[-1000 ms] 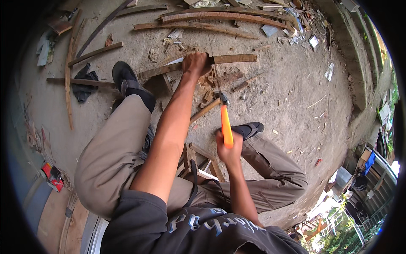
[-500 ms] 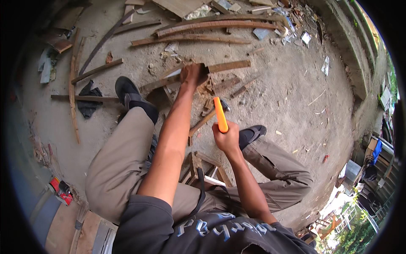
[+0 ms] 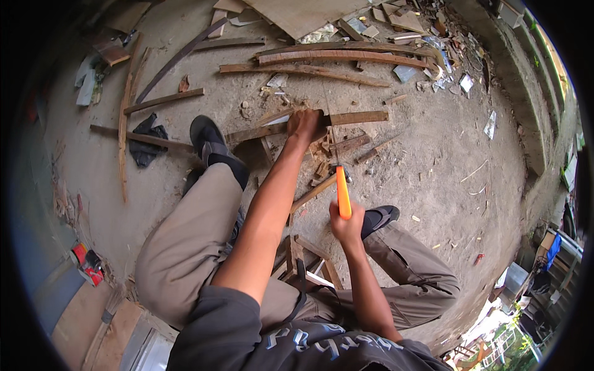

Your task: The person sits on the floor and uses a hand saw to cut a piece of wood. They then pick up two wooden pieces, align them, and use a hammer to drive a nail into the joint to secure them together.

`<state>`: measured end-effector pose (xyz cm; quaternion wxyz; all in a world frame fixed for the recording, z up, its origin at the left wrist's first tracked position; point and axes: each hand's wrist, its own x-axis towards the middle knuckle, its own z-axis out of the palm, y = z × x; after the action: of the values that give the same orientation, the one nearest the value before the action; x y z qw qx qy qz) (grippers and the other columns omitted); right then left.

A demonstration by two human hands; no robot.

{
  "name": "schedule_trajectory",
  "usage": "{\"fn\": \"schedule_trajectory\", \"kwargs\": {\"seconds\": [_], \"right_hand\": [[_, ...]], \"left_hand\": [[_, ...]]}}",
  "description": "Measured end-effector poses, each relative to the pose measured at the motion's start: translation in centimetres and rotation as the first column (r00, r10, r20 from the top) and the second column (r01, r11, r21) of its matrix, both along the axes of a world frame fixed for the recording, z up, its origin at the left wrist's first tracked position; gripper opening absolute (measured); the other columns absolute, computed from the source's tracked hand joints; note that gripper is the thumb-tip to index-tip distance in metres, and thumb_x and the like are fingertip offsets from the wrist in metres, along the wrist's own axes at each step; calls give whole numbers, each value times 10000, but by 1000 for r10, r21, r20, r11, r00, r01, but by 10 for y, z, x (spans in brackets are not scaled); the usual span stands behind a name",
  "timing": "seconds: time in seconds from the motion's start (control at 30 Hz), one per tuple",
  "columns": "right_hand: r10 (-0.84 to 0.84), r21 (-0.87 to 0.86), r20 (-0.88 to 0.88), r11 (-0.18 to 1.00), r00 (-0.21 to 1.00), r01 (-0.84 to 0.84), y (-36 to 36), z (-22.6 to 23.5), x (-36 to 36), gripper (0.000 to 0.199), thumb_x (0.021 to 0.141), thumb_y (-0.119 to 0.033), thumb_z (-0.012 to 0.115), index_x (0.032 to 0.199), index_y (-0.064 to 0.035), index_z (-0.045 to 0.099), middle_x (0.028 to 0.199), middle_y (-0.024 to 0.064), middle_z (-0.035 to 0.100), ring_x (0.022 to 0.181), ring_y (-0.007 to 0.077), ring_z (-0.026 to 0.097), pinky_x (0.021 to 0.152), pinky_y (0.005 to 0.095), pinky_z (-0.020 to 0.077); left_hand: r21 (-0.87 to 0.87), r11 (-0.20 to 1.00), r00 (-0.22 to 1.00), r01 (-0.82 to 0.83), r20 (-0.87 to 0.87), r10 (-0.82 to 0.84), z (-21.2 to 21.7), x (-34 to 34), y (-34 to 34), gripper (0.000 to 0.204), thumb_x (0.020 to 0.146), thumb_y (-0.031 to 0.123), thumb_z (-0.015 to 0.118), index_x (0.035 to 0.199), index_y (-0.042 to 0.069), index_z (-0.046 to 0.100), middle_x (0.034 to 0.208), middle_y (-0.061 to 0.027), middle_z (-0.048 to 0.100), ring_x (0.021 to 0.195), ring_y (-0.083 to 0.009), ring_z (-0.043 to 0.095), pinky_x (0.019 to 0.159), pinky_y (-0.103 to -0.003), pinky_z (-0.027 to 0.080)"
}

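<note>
My left hand (image 3: 305,126) presses down on a narrow wooden strip (image 3: 360,117), its fingers closed round the top edge. Lower and to the right, my right hand (image 3: 348,226) grips the orange handle of a handsaw (image 3: 344,196). The saw's thin blade, seen almost edge-on, crosses the strip just right of my left hand. How deep the cut goes I cannot make out. Beneath the saw handle lies a hammer (image 3: 312,195) with a wooden handle and a dark head. Short wood offcuts (image 3: 351,144) lie below the strip.
Long wooden strips (image 3: 346,57) lie farther off, with more at the left beside a black plastic scrap (image 3: 147,141). A small wooden frame (image 3: 296,255) sits between my legs. Debris (image 3: 433,43) covers the far right, near a concrete ledge (image 3: 526,93). A red box (image 3: 86,263) is at lower left.
The whole view has shifted, so the scene sits lower and farther right. My right hand has drawn the saw slightly back toward me. My left hand keeps its hold on the strip.
</note>
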<state>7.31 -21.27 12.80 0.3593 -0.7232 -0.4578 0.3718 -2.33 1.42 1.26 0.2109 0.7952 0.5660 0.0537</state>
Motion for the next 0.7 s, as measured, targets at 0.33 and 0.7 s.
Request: {"fn": "schedule_trajectory", "kwargs": {"seconds": [0.33,0.7], "right_hand": [[50,9,1,999,999,-50,-130,8,0,296,865,-111,636,623,-20,491,526,73,442,462,128,438,464,318,356],[118,-146,75,984,990,-107,-139,29,8,266,817,-128,636,622,-35,481,501,104,414,417,277,476,445,386,346]], "left_hand": [[99,995,994,29,-106,-18,-15,3,-9,279,858,79,526,620,149,653,588,-29,630,528,-119,604,435,-294,443],[-171,983,995,70,-54,-81,9,-1,-9,164,822,98,570,845,109,732,827,-153,722,758,-278,723,632,-380,580]]}}
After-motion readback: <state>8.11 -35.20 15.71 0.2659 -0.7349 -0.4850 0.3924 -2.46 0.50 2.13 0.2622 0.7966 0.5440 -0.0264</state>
